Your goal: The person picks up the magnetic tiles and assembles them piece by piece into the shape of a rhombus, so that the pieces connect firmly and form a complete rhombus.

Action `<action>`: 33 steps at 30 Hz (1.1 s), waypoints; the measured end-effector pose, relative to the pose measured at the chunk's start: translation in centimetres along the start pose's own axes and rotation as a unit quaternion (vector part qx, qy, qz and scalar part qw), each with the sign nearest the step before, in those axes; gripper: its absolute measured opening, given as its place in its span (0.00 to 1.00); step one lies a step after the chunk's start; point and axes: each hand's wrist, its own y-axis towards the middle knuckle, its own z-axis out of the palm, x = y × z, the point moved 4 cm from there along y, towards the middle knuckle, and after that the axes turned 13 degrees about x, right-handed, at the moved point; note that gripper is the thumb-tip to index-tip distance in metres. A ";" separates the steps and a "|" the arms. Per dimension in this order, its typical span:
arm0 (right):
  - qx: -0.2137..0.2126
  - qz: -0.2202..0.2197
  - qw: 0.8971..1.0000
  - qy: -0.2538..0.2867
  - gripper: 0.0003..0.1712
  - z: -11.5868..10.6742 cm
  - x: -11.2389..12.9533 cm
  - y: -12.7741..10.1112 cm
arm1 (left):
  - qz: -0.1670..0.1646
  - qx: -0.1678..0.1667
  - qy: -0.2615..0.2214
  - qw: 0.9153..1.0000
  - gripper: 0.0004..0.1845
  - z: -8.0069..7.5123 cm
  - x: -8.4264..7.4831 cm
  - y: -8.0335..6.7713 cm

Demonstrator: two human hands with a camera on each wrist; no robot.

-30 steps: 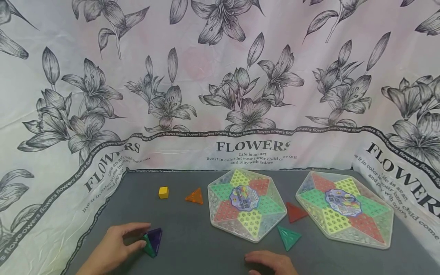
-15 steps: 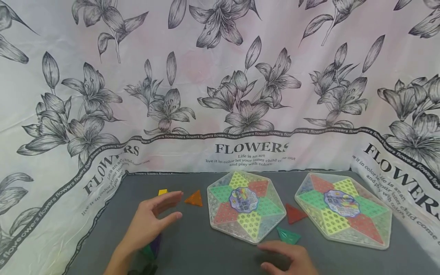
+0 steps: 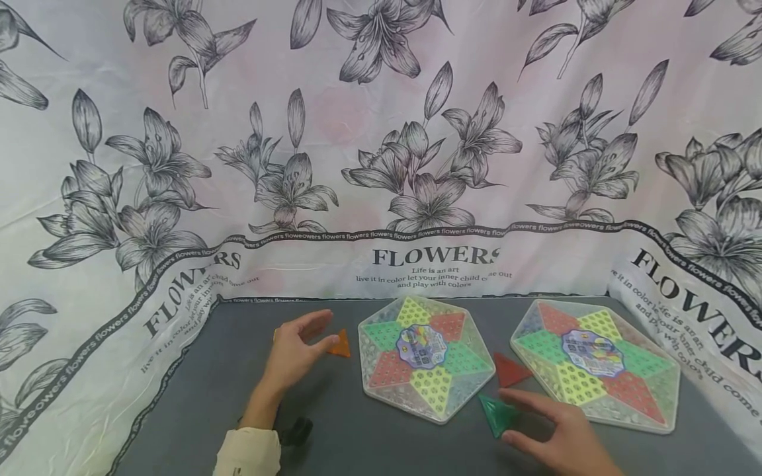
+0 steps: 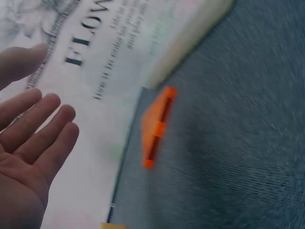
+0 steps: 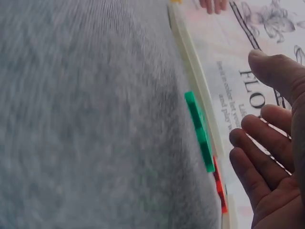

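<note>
Two hexagonal boards, one (image 3: 426, 355) between the hands and another (image 3: 595, 362) beyond the right hand's fingers, lay on the grey table (image 3: 357, 436). The left hand (image 3: 296, 350) hovered with fingers spread and released, the orange triangle (image 3: 340, 345) just off its fingertips, ungrasped. The right hand (image 3: 559, 433), fingers likewise loose, reached beside the green triangle (image 3: 497, 413); the red triangle (image 3: 508, 369) lay just past it. Judging by this, neither piece was picked up yet.

Grey table (image 3: 357, 436), 2 hexagonal boards (image 3: 426, 354), orange triangle (image 3: 342, 345), red triangle (image 3: 509, 370), green triangle (image 3: 497, 414)
</note>
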 end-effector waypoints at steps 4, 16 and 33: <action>0.003 0.017 1.000 -0.024 0.35 0.0 -0.8 -0.2 | -0.048 0.000 0.017 0.999 0.33 0.9 1.2 1.0; -0.038 0.038 0.997 -0.063 0.36 0.4 -1.4 0.0 | -0.167 0.005 0.161 0.973 0.35 3.8 3.2 3.1; -0.047 0.010 0.987 -0.153 0.41 2.3 -1.2 0.8 | -0.148 0.052 0.258 0.953 0.25 4.9 2.2 2.9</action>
